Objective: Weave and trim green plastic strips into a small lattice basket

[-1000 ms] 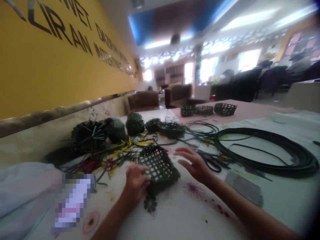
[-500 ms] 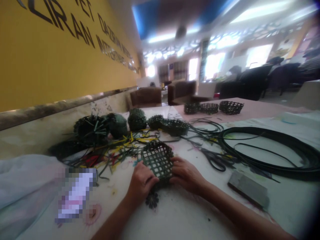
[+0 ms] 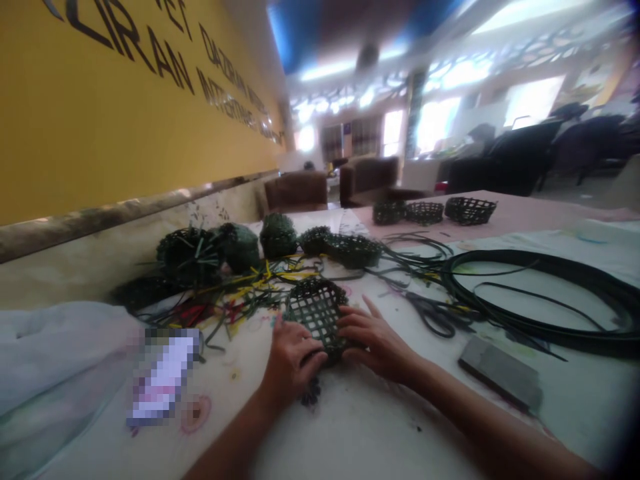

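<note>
A small dark green basket (image 3: 320, 310), woven from strips with open square gaps, sits tilted on the table, its latticed side towards me. My left hand (image 3: 293, 357) grips its near left edge, thumb bent inward over the rim. At the right side my right hand (image 3: 377, 343) holds the basket edge between thumb and fingers, while one finger sticks up away from it. The fingertips behind the weave are hidden. Under the basket, part of a dark flower print shows on the tablecloth.
Scissors (image 3: 433, 313), a grey block (image 3: 500, 373) and a large coil of dark strip (image 3: 540, 260) lie to the right. Several woven baskets (image 3: 357, 250) stand behind, among yellow and green strip scraps (image 3: 265, 283). White cloth (image 3: 55, 373) covers the left. People sit far back right.
My right hand has loosened its fingers on the basket edge and raised one of them. The basket has tilted slightly; my left hand stays on it. The view has shifted a little.
</note>
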The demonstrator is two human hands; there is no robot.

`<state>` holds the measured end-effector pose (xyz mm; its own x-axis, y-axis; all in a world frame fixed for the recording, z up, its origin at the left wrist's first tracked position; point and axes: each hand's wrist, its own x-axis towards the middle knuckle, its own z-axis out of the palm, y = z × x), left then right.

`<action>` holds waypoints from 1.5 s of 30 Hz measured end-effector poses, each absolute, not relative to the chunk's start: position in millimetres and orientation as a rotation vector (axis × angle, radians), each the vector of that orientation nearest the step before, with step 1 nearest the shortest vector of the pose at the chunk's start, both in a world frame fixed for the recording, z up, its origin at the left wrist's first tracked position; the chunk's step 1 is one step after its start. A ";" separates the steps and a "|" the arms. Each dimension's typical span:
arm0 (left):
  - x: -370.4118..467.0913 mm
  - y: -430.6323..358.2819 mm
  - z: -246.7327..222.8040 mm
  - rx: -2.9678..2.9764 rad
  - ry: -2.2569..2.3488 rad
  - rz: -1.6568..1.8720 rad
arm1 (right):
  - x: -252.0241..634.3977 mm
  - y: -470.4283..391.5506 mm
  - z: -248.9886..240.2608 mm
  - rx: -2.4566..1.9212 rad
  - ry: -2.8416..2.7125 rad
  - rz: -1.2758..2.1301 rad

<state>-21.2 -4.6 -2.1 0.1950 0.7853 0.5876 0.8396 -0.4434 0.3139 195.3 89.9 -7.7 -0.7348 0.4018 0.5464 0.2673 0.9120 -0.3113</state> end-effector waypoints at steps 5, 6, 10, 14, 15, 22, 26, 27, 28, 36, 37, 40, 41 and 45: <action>-16.2 -4.5 -5.0 -2.355 -1.565 -1.042 | 186.4 85.6 -7.1 -0.416 -2.457 0.202; -16.1 -3.0 -6.3 -2.340 -1.577 -1.026 | 183.6 84.1 -7.5 -0.442 -2.453 0.187; -14.4 3.2 -9.9 -2.235 -1.679 -0.896 | 172.2 79.6 -11.6 -0.634 -2.444 0.150; -11.7 2.7 -11.6 -2.188 -1.736 -0.864 | 173.2 80.7 -11.5 -0.624 -2.426 0.247; -11.9 1.6 -12.0 -2.200 -1.731 -0.888 | 176.8 82.5 -9.9 -0.543 -2.405 0.308; -32.0 -3.0 -6.9 -2.258 -1.594 -0.997 | 209.1 109.7 -1.7 -0.455 -2.321 0.315; -40.8 -4.7 1.0 -2.246 -1.640 -0.965 | 205.5 114.1 -13.6 -0.507 -2.491 0.206; -40.4 -4.8 1.7 -2.246 -1.646 -0.953 | 202.2 112.7 -17.1 -0.508 -2.504 0.198; -39.0 -4.4 1.7 -2.248 -1.647 -0.941 | 198.5 110.7 -20.3 -0.508 -2.504 0.193; -24.3 -1.8 -5.0 -2.369 -1.704 -0.894 | 177.6 91.2 -22.5 -0.555 -2.515 0.191; -23.9 -3.4 -4.5 -2.396 -1.691 -0.903 | 177.2 88.5 -19.8 -0.549 -2.515 0.193; -22.3 -8.3 -2.9 -2.460 -1.662 -0.892 | 177.0 81.4 -11.7 -0.496 -2.518 0.235; -21.3 -9.4 -2.5 -2.464 -1.668 -0.881 | 176.7 79.8 -9.9 -0.478 -2.521 0.259; -14.6 -8.9 -2.0 -2.447 -1.740 -0.876 | 173.0 77.1 -10.2 -0.463 -2.466 0.339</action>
